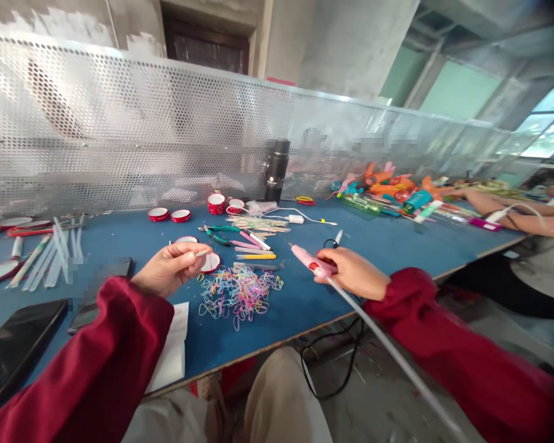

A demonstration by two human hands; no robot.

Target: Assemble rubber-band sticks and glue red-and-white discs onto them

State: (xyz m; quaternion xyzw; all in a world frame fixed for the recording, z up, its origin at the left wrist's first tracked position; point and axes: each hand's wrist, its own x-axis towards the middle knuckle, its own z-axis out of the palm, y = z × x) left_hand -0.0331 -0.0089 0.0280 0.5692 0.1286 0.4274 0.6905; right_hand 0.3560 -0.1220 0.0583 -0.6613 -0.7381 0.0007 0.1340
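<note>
My left hand (168, 269) pinches a small pale stick (204, 252) between thumb and fingertips; most of the stick is hidden. In my right hand (357, 271) is a pink hot glue gun (307, 259), its nozzle pointing left over the table. A long translucent glue stick (392, 341) trails out of its back, down toward the lower right. Between the hands lies a loose heap of colourful small rubber bands (240, 294). A small red-rimmed white disc (211, 263) rests just behind my left fingers.
Beyond the bands lie green-handled pliers (221, 235), a yellow pen (256, 256) and wooden sticks (258, 224). A black flask (277, 169) stands by the perforated metal screen (133, 135). Phones (21, 344) and glue sticks (50, 258) lie left. Another person's arm (512, 212) reaches in at right.
</note>
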